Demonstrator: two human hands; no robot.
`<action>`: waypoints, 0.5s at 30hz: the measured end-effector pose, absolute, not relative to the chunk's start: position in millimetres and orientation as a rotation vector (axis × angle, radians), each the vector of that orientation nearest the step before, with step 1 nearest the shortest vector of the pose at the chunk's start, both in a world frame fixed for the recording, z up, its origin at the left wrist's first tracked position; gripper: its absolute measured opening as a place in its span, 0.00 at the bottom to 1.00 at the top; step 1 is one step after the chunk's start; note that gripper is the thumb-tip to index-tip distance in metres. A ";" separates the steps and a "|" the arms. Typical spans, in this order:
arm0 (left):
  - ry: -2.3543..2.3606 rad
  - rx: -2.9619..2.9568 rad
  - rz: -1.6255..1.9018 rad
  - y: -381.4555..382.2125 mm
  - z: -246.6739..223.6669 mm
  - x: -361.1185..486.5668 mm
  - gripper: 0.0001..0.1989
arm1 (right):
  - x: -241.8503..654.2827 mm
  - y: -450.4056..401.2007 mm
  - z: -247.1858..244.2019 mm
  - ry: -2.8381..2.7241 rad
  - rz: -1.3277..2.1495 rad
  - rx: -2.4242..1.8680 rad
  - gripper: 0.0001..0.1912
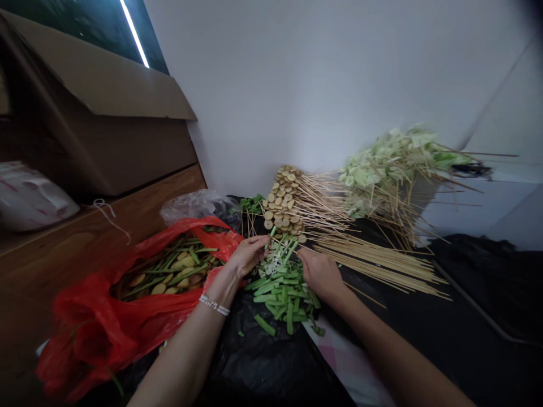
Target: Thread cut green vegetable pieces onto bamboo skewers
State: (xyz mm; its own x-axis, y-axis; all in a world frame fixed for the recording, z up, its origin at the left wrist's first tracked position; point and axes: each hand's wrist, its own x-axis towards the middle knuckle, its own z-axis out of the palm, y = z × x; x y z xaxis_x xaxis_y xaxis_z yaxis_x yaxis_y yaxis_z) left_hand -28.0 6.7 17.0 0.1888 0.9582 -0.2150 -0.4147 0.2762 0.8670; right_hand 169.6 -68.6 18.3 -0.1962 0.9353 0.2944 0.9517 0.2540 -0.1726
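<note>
Between its thumb and fingers, my left hand [247,255] pinches a short piece of green stem [272,232]. My right hand [321,274] is closed on a bamboo skewer [365,295], whose long end sticks out behind the palm to the lower right. The two hands are a short way apart, above a heap of cut green stems [282,294] on black plastic. Small whitish chopped bits [271,261] lie between the hands. Just beyond them are stacked skewers of round potato slices [280,198]. Bare bamboo skewers [382,265] lie to the right of my right hand.
A red plastic bag [102,322] holding potato slices and green stems lies open at the left. Behind it are a clear plastic bag [203,206] and a cardboard box [139,147]. Skewered pale leafy vegetables [390,161] are piled by the white wall [305,85].
</note>
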 end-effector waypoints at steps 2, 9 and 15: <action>0.903 0.777 1.100 6.9 16.6 -28.0 0.09 | 169.9 -68.9 17.3 -2.210 -0.137 -1.739 0.14; 0.921 0.841 1.091 6.0 13.1 -25.6 0.14 | 171.2 -64.2 12.5 -2.188 -0.015 -1.683 0.14; 0.910 0.909 1.081 4.7 9.6 -22.9 0.17 | 170.3 -62.5 11.2 -2.152 0.034 -1.680 0.15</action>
State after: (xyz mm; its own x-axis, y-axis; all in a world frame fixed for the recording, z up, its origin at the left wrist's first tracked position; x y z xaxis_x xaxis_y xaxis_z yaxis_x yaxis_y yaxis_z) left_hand -22.9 4.7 9.6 0.2155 0.9646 -0.1519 -0.3144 0.2158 0.9244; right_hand 170.3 -62.5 11.2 -0.1908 0.9346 0.3002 0.9247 0.2737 -0.2647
